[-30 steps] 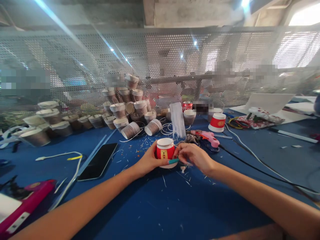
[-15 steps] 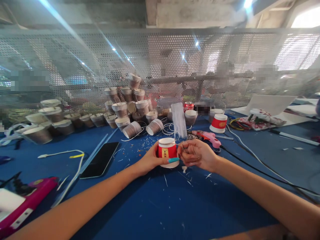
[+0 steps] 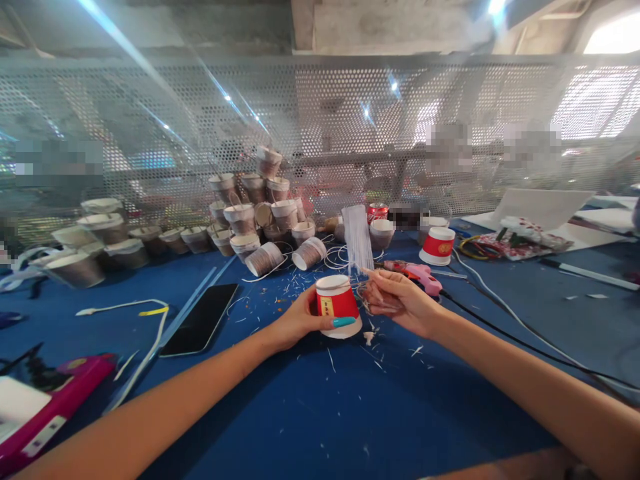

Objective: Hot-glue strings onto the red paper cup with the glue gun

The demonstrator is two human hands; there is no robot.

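Gripping the red-and-white cup point(image 3: 346, 305), which is narrow end up, my left hand point(image 3: 296, 321) has thumb and fingers clamped around its left side. My right hand point(image 3: 394, 299) is just right of the cup, fingers partly curled; I cannot tell whether they pinch anything. Beyond the cup, rightward, I see a pink glue gun point(image 3: 426, 279); left of it, a black phone point(image 3: 200, 321).

Desk point(image 3: 300, 420): blue-topped, backed by a grey perforated screen point(image 3: 345, 110) by which the view is spanned from side to side. Overhead, a pale concrete surface point(image 3: 390, 30) is seen; at upper right, a glaring light point(image 3: 497, 7) and a bright white opening point(image 3: 613, 35) are shown above the screen.
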